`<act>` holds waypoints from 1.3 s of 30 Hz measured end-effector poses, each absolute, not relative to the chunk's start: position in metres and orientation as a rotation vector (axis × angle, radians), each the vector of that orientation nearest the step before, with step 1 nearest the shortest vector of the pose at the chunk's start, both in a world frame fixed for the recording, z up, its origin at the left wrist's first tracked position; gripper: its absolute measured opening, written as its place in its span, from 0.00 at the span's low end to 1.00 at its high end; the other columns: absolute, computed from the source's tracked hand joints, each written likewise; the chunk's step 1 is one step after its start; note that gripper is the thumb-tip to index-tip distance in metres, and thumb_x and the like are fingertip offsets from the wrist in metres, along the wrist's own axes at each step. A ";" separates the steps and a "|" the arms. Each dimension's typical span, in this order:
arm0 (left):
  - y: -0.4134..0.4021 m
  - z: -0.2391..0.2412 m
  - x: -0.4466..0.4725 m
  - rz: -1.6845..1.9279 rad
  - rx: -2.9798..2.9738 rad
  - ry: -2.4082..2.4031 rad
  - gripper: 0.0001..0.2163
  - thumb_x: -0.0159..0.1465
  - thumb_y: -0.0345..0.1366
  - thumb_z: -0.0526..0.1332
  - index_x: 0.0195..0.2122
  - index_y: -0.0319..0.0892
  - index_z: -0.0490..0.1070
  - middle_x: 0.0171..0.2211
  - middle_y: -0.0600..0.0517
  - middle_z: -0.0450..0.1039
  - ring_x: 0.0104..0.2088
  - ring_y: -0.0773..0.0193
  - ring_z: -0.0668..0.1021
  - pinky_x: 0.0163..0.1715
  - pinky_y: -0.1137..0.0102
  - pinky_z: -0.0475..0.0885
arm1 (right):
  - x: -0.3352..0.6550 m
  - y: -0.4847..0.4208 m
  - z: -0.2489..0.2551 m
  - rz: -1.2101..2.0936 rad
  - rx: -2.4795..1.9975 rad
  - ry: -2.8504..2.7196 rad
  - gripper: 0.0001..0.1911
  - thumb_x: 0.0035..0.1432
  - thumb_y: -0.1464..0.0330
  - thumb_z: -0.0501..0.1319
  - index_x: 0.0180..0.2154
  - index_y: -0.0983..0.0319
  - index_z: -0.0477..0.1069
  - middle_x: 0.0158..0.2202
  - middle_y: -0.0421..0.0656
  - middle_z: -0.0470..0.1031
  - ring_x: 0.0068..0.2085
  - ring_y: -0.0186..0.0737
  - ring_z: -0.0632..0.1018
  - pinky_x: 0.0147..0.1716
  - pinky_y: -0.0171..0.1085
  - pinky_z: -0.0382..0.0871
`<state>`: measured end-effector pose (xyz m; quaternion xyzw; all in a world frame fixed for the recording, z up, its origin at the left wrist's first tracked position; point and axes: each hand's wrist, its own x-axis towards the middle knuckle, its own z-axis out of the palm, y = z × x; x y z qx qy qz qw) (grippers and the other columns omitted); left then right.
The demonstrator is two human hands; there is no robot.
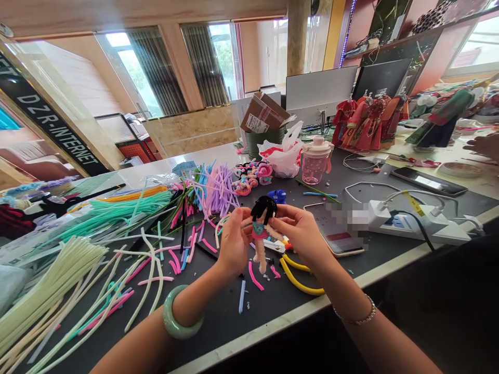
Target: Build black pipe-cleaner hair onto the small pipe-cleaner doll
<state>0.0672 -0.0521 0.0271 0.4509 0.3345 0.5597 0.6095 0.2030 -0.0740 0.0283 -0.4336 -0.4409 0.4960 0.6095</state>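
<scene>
A small pipe-cleaner doll (259, 231) with black hair, a pink and teal outfit and pale limbs is held upright between both hands, above the dark table mat. My left hand (234, 240) grips it from the left, near the head and arm. From the other side, my right hand (298, 231) pinches it by the head and shoulder. Behind and below the doll lie yellow-handled pliers (298, 280), partly covered by my right hand. Short pink pipe-cleaner pieces (255, 276) and a light blue one (242, 297) are scattered on the mat beneath.
Bundles of cream pipe cleaners (58, 280), green ones (113, 213) and lilac ones (218, 189) spread over the left side. A pink bottle (313, 163) and a plastic bag (283, 156) stand behind. Rightward are a phone (429, 180) and a power strip (413, 223) with cables.
</scene>
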 end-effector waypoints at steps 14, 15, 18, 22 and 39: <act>-0.039 0.035 0.058 1.005 1.229 0.677 0.24 0.46 0.44 0.74 0.42 0.40 0.74 0.38 0.48 0.77 0.36 0.63 0.77 0.32 0.74 0.69 | 0.207 -0.073 0.021 1.090 -0.937 -1.084 0.17 0.39 0.64 0.71 0.34 0.62 0.77 0.28 0.42 0.79 0.32 0.40 0.79 0.35 0.39 0.73; -0.039 0.034 0.058 1.001 1.237 0.678 0.23 0.47 0.44 0.74 0.42 0.40 0.74 0.36 0.49 0.77 0.35 0.64 0.77 0.32 0.74 0.68 | 0.206 -0.074 0.022 1.073 -0.954 -1.076 0.16 0.39 0.65 0.71 0.34 0.62 0.76 0.27 0.41 0.79 0.30 0.39 0.78 0.32 0.38 0.72; -0.038 0.032 0.058 1.010 1.270 0.681 0.22 0.47 0.44 0.73 0.40 0.40 0.74 0.32 0.51 0.76 0.31 0.66 0.76 0.32 0.74 0.69 | 0.203 -0.075 0.023 1.053 -0.975 -1.048 0.15 0.39 0.67 0.70 0.33 0.61 0.72 0.25 0.39 0.78 0.28 0.37 0.78 0.29 0.36 0.71; -0.036 0.028 0.057 1.097 1.350 0.740 0.19 0.49 0.42 0.73 0.38 0.40 0.73 0.32 0.52 0.76 0.31 0.67 0.76 0.32 0.75 0.69 | 0.204 -0.075 0.024 1.103 -0.958 -1.053 0.12 0.39 0.69 0.68 0.31 0.61 0.72 0.26 0.40 0.79 0.29 0.37 0.79 0.32 0.36 0.73; -0.040 0.028 0.055 0.966 1.609 0.762 0.29 0.55 0.51 0.66 0.54 0.38 0.70 0.38 0.47 0.76 0.27 0.68 0.75 0.25 0.74 0.70 | 0.212 -0.070 0.017 1.018 -1.028 -1.131 0.16 0.42 0.60 0.70 0.30 0.62 0.72 0.25 0.40 0.77 0.27 0.35 0.76 0.27 0.34 0.70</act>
